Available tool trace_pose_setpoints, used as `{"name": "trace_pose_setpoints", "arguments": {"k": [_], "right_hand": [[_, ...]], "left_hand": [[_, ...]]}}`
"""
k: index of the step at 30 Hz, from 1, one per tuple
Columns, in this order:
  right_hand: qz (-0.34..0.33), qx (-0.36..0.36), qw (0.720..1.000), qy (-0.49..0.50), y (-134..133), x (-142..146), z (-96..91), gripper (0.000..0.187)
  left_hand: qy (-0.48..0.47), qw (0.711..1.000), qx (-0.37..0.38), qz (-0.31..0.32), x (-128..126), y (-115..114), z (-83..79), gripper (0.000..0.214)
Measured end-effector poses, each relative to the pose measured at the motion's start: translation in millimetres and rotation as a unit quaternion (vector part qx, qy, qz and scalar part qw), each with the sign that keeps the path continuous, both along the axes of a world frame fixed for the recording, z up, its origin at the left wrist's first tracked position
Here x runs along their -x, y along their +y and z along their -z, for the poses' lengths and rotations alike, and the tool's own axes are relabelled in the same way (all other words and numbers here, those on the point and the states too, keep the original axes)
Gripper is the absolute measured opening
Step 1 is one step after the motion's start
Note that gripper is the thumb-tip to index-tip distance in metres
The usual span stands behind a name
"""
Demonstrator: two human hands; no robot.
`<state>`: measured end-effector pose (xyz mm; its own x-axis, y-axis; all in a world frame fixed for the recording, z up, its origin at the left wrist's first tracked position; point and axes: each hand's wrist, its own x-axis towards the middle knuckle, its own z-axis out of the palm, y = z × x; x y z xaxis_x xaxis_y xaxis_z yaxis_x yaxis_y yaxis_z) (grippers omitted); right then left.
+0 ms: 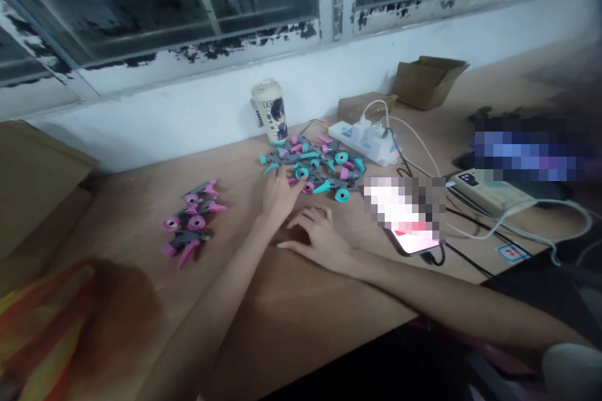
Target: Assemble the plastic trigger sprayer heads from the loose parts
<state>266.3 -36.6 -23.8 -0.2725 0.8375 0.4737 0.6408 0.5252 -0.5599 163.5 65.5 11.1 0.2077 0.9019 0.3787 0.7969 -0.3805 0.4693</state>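
Observation:
My left hand (279,193) reaches forward across the wooden table (291,319), its fingers at the near edge of a pile of small grey, teal and pink plastic parts (314,166). The fingertips touch the pile, and I cannot tell whether they hold a piece. My right hand (314,237) lies flat on the table just behind and right of the left hand, fingers spread, holding nothing. A smaller cluster of grey and pink parts (190,220) sits apart to the left.
A paper coffee cup (271,111) stands behind the pile by the wall. A white power strip (364,141) with cables, a phone (414,238), a second device (491,191) and cardboard boxes (427,81) lie to the right. A large box (32,182) stands far left.

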Motion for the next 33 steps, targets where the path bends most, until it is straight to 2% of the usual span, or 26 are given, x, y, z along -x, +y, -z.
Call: {"name": "trace_pose_setpoints", "arguments": {"k": [3, 7, 10, 13, 16, 19, 21, 23, 26, 30, 33], "right_hand": [[-0.002, -0.001, 1.000, 0.004, 3, 0, 1.7, 0.034], [-0.005, -0.025, 1.000, 0.015, 4, -2, -0.7, 0.025], [0.006, -0.075, 0.997, 0.024, 0, -5, -9.5, 0.015], [0.040, -0.125, 0.991, 0.026, -5, -10, -20.1, 0.021], [0.050, -0.136, 0.989, -0.016, -10, -11, -23.2, 0.034], [-0.017, -0.113, 0.991, -0.073, -12, -6, -15.9, 0.042], [-0.055, -0.095, 0.990, -0.088, -11, -2, -8.8, 0.039], [-0.064, -0.083, 0.991, -0.089, -10, 0, -3.1, 0.032], [-0.057, -0.078, 0.992, -0.080, -6, -1, 0.1, 0.023], [-0.048, -0.067, 0.995, -0.049, -4, -4, -2.4, 0.019], [-0.040, -0.059, 0.997, -0.033, -4, -5, -4.0, 0.021]], "left_hand": [[0.048, 0.998, -0.005, -0.032, -24, 16, -1.4, 0.035], [0.053, 0.998, -0.032, -0.019, -24, 16, -10.0, 0.023], [0.003, 0.997, -0.083, 0.007, -4, -6, -21.3, 0.026], [-0.027, 0.995, -0.093, 0.014, 25, -43, -28.1, 0.032], [-0.029, 0.999, -0.039, -0.008, 51, -81, -19.1, 0.029], [-0.094, 0.995, 0.028, -0.032, 65, -107, 2.6, 0.033], [-0.138, 0.988, 0.070, -0.023, 66, -117, 15.9, 0.037], [-0.169, 0.981, 0.100, 0.003, 63, -121, 23.0, 0.041], [-0.188, 0.974, 0.120, 0.042, 60, -123, 22.1, 0.043], [-0.224, 0.963, 0.136, 0.063, 65, -121, 17.5, 0.025], [-0.259, 0.951, 0.156, 0.064, 71, -115, 19.8, 0.020]]}}
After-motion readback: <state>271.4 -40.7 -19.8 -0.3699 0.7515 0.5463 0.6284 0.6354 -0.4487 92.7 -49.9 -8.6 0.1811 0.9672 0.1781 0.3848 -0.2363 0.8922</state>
